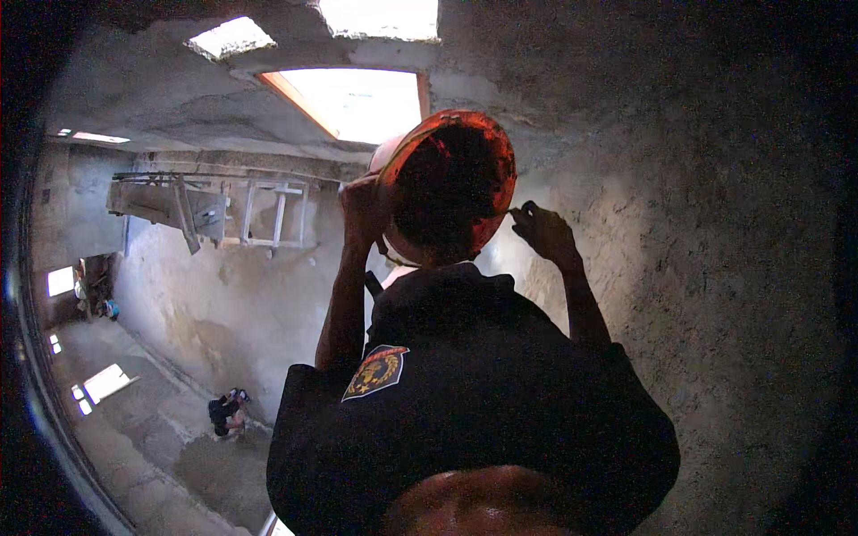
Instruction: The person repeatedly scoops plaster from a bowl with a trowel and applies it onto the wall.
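Observation:
In front of my chest is an orange bucket (506, 161), tilted so that its round mouth faces me. Its inside is dark, so what it holds, if anything, cannot be made out. My left hand (362, 204) grips the bucket at its left side. To the right of the rim, my right hand (547, 234) is closed, with a small dark piece showing at its fingers. A thin dark line runs between that hand and the rim; whether it is a tool or the bucket's handle is unclear.
A rough plastered wall (706, 268) rises close on my right. Off to the left are a wooden trestle or scaffold (201, 213) and a pale frame (268, 214). Another person (228, 413) is bent low at the lower left. Bright openings (357, 96) lie beyond the bucket.

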`<move>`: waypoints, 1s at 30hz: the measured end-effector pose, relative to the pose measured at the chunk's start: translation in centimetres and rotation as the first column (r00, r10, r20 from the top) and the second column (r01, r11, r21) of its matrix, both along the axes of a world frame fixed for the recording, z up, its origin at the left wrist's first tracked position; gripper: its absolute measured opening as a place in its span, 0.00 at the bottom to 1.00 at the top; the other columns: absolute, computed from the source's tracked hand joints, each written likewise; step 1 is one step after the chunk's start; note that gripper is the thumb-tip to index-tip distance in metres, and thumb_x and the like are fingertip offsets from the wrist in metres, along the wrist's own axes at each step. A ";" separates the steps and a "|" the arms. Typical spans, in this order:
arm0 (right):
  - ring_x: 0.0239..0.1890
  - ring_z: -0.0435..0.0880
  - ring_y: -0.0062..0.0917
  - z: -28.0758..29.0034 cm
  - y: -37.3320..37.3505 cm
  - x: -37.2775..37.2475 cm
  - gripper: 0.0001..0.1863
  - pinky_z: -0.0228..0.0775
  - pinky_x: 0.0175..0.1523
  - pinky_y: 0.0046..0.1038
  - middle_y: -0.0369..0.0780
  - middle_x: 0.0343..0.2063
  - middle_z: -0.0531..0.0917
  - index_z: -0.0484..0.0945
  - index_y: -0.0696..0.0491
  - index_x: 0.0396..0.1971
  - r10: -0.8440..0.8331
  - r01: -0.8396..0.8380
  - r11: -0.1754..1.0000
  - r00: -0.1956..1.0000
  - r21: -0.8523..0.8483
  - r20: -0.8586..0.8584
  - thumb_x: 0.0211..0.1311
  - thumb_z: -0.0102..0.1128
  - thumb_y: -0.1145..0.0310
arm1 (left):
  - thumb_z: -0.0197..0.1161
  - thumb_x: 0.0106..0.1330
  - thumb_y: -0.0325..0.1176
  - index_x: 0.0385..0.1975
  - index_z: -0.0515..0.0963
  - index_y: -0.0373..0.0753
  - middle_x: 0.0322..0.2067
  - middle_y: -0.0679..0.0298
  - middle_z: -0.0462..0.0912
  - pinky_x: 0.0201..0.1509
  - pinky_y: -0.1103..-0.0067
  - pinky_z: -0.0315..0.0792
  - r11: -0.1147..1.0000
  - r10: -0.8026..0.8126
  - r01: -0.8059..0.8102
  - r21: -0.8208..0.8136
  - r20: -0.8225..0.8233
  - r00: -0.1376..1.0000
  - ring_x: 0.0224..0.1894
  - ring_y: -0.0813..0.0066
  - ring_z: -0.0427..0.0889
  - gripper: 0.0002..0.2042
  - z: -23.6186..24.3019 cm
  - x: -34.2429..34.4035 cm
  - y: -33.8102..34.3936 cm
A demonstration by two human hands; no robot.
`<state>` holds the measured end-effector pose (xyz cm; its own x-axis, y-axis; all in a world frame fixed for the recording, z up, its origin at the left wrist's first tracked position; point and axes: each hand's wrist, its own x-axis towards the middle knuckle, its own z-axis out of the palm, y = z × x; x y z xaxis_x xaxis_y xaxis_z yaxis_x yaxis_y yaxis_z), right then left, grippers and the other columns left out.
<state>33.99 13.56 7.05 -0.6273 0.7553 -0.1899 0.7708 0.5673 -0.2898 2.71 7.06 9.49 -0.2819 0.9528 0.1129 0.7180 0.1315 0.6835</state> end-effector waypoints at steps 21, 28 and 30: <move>0.22 0.78 0.31 -2.5 1.9 -4.3 0.13 0.70 0.26 0.32 0.42 0.26 0.79 0.73 0.41 0.43 0.026 -0.055 0.993 0.965 -0.103 -0.262 0.59 0.48 0.56 | 0.61 0.50 0.36 0.25 0.79 0.30 0.33 0.55 0.80 0.32 0.76 0.73 0.999 -0.015 0.015 -0.030 0.007 1.000 0.29 0.70 0.81 0.12 8.2 -0.8 0.4; 0.18 0.75 0.27 1.5 -0.5 -6.9 0.13 0.68 0.22 0.29 0.40 0.21 0.77 0.74 0.45 0.40 -0.294 0.162 0.828 0.941 -0.537 -0.169 0.58 0.50 0.56 | 0.62 0.51 0.40 0.25 0.78 0.29 0.31 0.55 0.81 0.30 0.77 0.73 0.994 0.011 -0.008 0.106 -0.028 1.000 0.29 0.72 0.81 0.16 8.7 -0.8 -1.2; 0.17 0.75 0.26 2.6 -0.8 -6.4 0.13 0.67 0.21 0.29 0.39 0.20 0.77 0.74 0.46 0.39 -0.358 0.207 0.743 0.926 -0.637 -0.117 0.58 0.51 0.56 | 0.62 0.52 0.41 0.26 0.78 0.29 0.29 0.55 0.81 0.28 0.78 0.72 0.994 0.014 -0.011 0.112 -0.032 0.999 0.27 0.73 0.80 0.17 8.7 -1.1 -1.7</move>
<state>27.56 12.74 9.70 -0.4842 0.6786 -0.5523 0.7403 -0.0187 -0.6720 1.64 5.37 18.24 -0.2879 0.9302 0.2276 0.7393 0.0649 0.6702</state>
